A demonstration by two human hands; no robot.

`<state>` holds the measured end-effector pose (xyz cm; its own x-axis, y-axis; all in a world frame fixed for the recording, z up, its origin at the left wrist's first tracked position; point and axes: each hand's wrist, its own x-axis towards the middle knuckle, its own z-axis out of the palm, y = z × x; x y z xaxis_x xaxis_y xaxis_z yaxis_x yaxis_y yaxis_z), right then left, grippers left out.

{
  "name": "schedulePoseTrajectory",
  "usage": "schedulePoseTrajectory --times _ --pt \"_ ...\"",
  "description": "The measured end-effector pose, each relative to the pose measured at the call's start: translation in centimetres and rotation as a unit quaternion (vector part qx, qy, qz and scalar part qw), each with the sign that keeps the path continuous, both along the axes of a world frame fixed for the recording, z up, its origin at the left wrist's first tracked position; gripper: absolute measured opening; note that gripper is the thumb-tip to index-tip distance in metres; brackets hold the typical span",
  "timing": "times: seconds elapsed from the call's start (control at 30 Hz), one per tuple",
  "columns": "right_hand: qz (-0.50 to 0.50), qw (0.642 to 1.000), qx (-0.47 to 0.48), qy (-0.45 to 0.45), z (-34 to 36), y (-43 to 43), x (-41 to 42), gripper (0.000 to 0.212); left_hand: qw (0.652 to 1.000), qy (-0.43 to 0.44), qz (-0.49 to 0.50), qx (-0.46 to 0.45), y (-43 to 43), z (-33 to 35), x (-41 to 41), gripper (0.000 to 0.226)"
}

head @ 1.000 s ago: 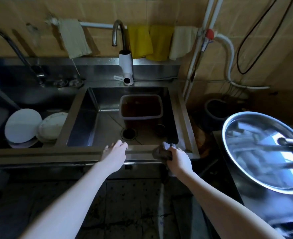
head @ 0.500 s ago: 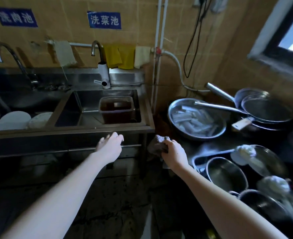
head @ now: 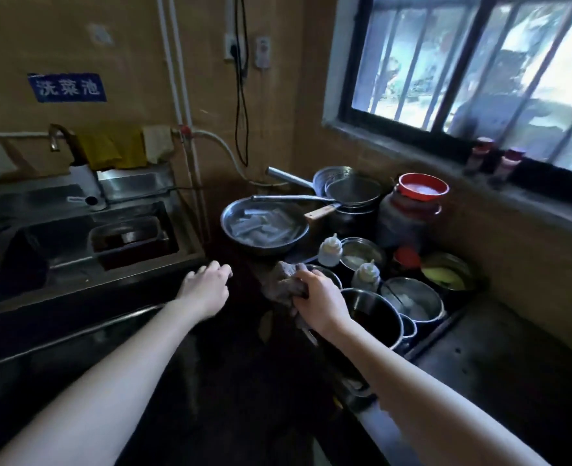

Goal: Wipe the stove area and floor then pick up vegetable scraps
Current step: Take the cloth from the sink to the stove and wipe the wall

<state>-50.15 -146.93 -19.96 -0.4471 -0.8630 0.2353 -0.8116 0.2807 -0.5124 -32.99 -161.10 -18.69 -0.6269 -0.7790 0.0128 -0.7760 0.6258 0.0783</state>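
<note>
1. Clutching a bunched grey rag [head: 283, 280] in the right hand [head: 321, 301], with fingers curled round it. Soft, light, probably damp; best kept wadded in the palm.
2. Leaves the left hand [head: 207, 287] loose and empty, just left of the grip.
3. Hovers beside crowded steel pots [head: 375, 317], above a dim floor [head: 244, 381] — cramped quarters.

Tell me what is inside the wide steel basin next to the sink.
The basin holds pale flat strips, apparently in water. Its bottom beneath them is hidden.

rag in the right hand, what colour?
Dull grey-brown rag, bunched in the right hand; head view, the only one.
</note>
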Motion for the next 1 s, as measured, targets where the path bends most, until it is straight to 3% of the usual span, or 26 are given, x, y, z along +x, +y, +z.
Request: schedulePoseTrajectory --times 0.67,0.87,1.0 --pt "-0.169 0.984 0.051 0.038 0.0 29.7 -14.8 0.036 0.982 0.008 -0.19 0.01 21.8 -1.0 -19.9 0.033" --pt "-0.266 0.96 0.07 0.044 0.6 36.2 -19.1 0.044 0.969 0.007 -0.247 0.009 26.8 -1.0 -25.3 0.031" --pt "-0.364 0.93 0.042 0.002 1.2 38.9 -20.6 0.036 0.952 0.028 -0.306 0.019 29.0 -0.3 -28.7 0.031"
